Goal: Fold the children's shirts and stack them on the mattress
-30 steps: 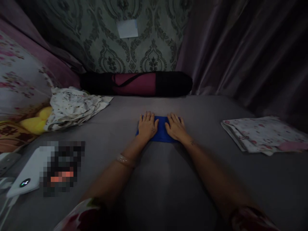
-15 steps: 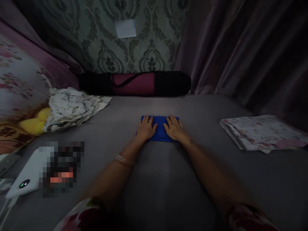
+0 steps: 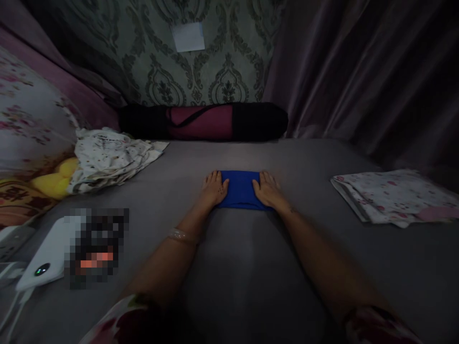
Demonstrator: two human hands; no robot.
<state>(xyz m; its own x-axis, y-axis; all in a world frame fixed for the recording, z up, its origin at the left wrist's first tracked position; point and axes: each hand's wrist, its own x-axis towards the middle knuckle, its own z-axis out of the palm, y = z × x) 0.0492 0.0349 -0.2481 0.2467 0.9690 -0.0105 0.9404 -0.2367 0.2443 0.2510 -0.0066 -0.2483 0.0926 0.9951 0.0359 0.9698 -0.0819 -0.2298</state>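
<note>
A folded blue cloth (image 3: 241, 188) lies flat on the grey bed sheet (image 3: 236, 267), straight ahead of me. My left hand (image 3: 214, 190) rests palm down along its left edge, fingers stretched forward and the thumb over the fabric. Along the right edge lies my right hand (image 3: 268, 191), also open, its thumb pointing inward on the cloth. The hands cover both side edges, while the middle of the cloth shows between them.
A black and pink roll-shaped bag (image 3: 201, 122) lies against the wall. To the left are crumpled printed cloths (image 3: 111, 157), a yellow plush item (image 3: 55, 180) and a white power bank (image 3: 52, 253) with cables. Folded floral fabric (image 3: 390, 196) lies on the right.
Both hands have slid outward from the top of the blue cloth to its side edges, so more of its middle shows. The view has shifted slightly.
</note>
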